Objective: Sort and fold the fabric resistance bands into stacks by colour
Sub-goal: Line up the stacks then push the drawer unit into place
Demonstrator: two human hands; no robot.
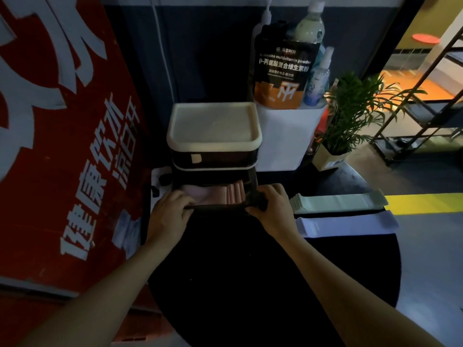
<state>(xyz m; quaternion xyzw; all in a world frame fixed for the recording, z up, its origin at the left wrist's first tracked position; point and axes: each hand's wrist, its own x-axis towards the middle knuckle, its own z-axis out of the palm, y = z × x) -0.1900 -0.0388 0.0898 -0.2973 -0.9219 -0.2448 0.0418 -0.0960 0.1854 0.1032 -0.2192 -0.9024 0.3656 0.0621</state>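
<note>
Lying in the pulled-out lower drawer (218, 196) at frame centre, the pink bands (213, 194) sit just behind both hands: the left hand (169, 214) curls its fingers over the drawer's front lip, the right hand (269, 209) grips a dark band (255, 200) at the same lip. Tugging further could, I judge, drag the light drawer unit (214, 136) forward or drop the drawer. Green stack (335, 202) and white stack (345, 224) overhang the round table (250, 271) at right; open room lies toward the lower centre.
</note>
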